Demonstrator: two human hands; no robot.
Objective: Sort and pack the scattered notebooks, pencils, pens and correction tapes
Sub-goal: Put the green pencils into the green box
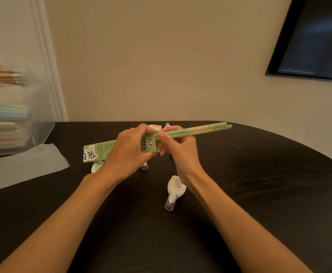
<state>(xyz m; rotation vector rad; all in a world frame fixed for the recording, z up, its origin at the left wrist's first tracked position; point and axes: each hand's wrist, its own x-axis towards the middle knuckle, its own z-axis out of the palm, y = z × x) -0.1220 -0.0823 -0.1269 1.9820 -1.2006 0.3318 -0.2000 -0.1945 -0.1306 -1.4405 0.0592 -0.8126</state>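
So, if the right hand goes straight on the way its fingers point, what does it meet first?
Most likely the open end of the green pencil box that the left hand holds; depth is unclear.

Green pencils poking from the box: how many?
2 green pencils, side by side, pinched by the right hand at the box the left hand holds. Others may sit inside.

The black table with a round edge (259, 184) holds a clear plastic box (40, 119) at ten o'clock. A flat, frosted plastic sheet (23, 168) lies at nine. A white correction tape with a clear cap (174, 191) lies near the middle.
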